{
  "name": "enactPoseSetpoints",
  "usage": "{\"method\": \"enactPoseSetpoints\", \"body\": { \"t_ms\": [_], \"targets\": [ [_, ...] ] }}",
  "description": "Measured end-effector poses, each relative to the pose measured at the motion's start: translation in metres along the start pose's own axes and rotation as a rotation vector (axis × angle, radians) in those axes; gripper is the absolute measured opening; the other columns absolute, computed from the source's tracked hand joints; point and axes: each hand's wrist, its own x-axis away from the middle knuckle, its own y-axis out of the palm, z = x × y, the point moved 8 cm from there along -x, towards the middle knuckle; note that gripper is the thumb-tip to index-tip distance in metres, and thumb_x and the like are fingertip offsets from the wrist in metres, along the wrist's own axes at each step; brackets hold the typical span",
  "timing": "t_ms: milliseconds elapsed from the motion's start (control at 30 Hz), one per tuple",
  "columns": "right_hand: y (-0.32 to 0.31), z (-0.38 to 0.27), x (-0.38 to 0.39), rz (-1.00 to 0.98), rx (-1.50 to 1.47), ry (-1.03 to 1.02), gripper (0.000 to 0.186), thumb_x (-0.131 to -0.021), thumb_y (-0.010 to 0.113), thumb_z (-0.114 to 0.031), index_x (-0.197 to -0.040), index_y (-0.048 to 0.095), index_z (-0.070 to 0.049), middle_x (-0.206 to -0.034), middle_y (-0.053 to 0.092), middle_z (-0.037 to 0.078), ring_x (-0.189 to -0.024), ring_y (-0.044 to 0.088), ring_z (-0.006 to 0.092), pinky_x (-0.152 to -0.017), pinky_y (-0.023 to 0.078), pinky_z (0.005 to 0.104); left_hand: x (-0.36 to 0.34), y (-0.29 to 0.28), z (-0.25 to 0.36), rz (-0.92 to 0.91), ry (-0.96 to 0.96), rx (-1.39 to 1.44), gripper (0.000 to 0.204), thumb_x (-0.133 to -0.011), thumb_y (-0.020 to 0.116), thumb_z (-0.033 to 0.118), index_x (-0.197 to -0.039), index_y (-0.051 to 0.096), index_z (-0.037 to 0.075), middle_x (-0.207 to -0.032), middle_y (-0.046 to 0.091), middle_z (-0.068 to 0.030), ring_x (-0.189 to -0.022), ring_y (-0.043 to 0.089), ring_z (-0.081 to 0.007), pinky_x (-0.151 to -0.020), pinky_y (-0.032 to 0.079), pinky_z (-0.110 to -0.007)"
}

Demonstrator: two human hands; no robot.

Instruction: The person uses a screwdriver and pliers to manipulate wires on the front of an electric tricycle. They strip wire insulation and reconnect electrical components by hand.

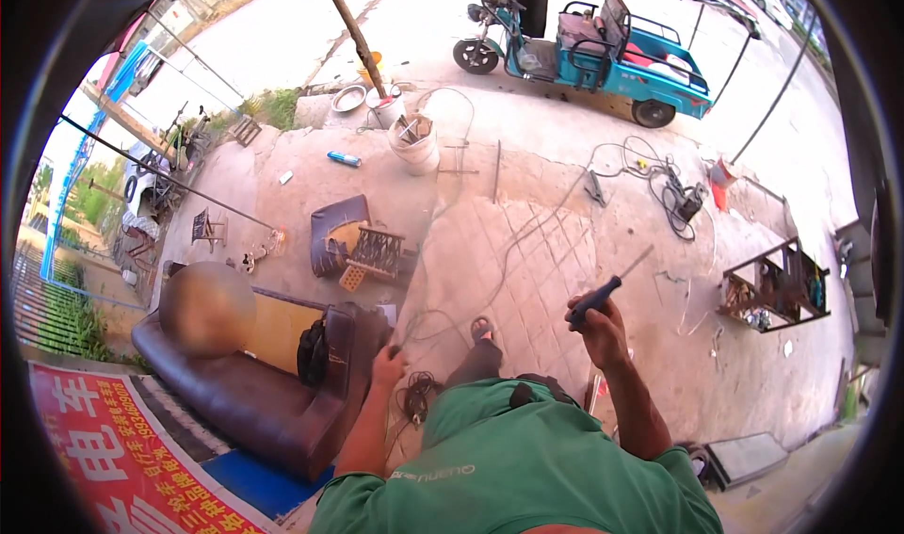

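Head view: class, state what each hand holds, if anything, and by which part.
The right hand grips a screwdriver by its dark handle, shaft free. Whether the left hand holds anything cannot be told.

Screwdriver handle: dark blue. Shirt: green. Sofa: dark brown. Three-wheeler: teal. Banner: red, yellow, white.

Lettering marks the red banner and green shirt.

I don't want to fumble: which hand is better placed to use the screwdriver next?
Probably your right hand: it grips the screwdriver by its handle, leaving the shaft free. Your left hand is away from the tool, toward the brown sofa.
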Motion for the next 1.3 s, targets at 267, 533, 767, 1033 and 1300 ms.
{"method": "enactPoseSetpoints", "body": {
  "t_ms": [267,533,767,1033,1300],
  "targets": [
    [-0.226,0.142,-0.144,0.457,-0.226,0.375,0.015,-0.090,0.069,-0.029,-0.101,0.068,-0.018,-0.092,0.072,0.002,-0.081,0.066,0.0193,-0.067,0.052,0.0345,-0.015,-0.104,-0.176,0.340,-0.774,-0.096,0.023,-0.090,0.072,0.023,-0.091,0.065,0.002,-0.072,0.064,-0.0097,-0.053,0.058,-0.0216,-0.044,0.044,-0.039],
    [-0.411,0.219,-0.177,0.672,-0.040,0.674,0.024,-0.089,0.063,-0.036,-0.088,0.062,-0.012,-0.069,0.061,0.004,-0.052,0.056,0.0192,-0.040,0.039,0.0307,-0.255,0.042,0.038,0.148,-0.418,-0.030,0.020,-0.091,0.069,0.022,-0.089,0.062,0.003,-0.067,0.059,-0.0076,-0.046,0.051,-0.0186,-0.041,0.038,-0.033],
    [-0.494,0.190,-0.373,0.487,0.509,0.652,0.021,-0.088,0.066,-0.030,-0.090,0.057,-0.011,-0.070,0.058,0.006,-0.056,0.057,0.0213,-0.046,0.042,0.0336,-0.429,0.149,0.096,0.086,-0.200,-0.071,0.027,-0.092,0.071,0.026,-0.105,0.066,0.003,-0.072,0.065,-0.0095,-0.049,0.054,-0.0152,-0.041,0.039,-0.033],
    [-0.486,0.104,-0.635,0.568,0.570,0.670,0.026,-0.088,0.068,-0.031,-0.106,0.057,-0.016,-0.084,0.061,0.002,-0.066,0.059,0.0165,-0.055,0.045,0.0321,-0.488,0.222,0.052,0.025,-0.529,-0.057,0.026,-0.091,0.073,0.028,-0.095,0.067,0.002,-0.072,0.065,-0.0088,-0.050,0.055,-0.0171,-0.042,0.039,-0.036],
    [-0.474,0.172,-0.870,0.411,0.746,0.700,0.024,-0.088,0.070,-0.025,-0.104,0.060,-0.011,-0.080,0.062,0.004,-0.061,0.061,0.0166,-0.047,0.046,0.0323,-0.704,0.219,0.088,0.174,-0.551,0.049,0.034,-0.092,0.069,0.037,-0.085,0.064,0.004,-0.068,0.059,-0.0075,-0.049,0.047,-0.0192,-0.044,0.035,-0.037]
  ]
}}
